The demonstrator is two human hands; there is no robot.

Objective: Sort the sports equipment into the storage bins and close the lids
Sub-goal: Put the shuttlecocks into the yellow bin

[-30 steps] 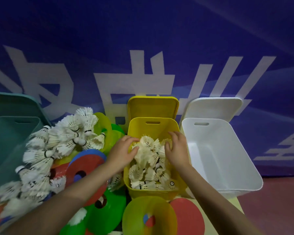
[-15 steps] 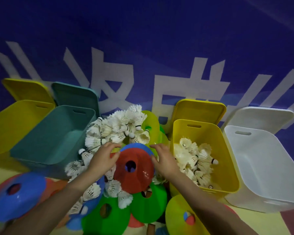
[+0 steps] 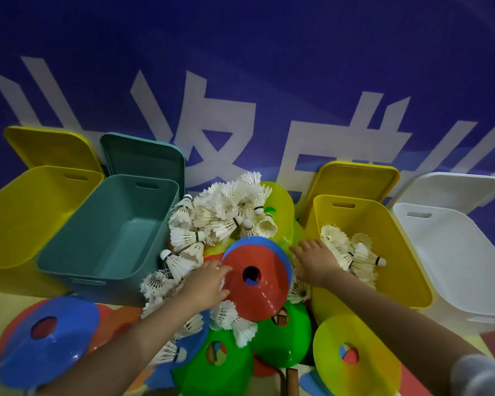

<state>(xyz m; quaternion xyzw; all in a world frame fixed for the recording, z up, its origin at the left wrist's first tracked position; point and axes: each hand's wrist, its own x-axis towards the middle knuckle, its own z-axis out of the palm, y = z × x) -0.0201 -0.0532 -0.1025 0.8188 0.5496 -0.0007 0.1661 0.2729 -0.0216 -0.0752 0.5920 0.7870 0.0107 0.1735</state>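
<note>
Nearest the floor's front edge: glossy plastic disc cones, holed at centre, green (image 3: pixel 280 335), translucent yellow (image 3: pixel 355 364), blue (image 3: pixel 46 341). Mid-pile: red cone (image 3: pixel 255 278), left hand (image 3: pixel 209 284) and right hand (image 3: pixel 315 261) spread at its two rims, fingers loose; grip probably not yet closed. Both hands have come across from the right yellow bin (image 3: pixel 389 252), where feathered shuttlecocks (image 3: pixel 352 255) now lie, so cones appear next. Beyond: loose shuttlecock heap (image 3: pixel 223 215). Far edge: teal bin (image 3: pixel 109 232), left yellow bin (image 3: pixel 26 212), white bin (image 3: pixel 452 255), smooth-walled, lids up.
</note>
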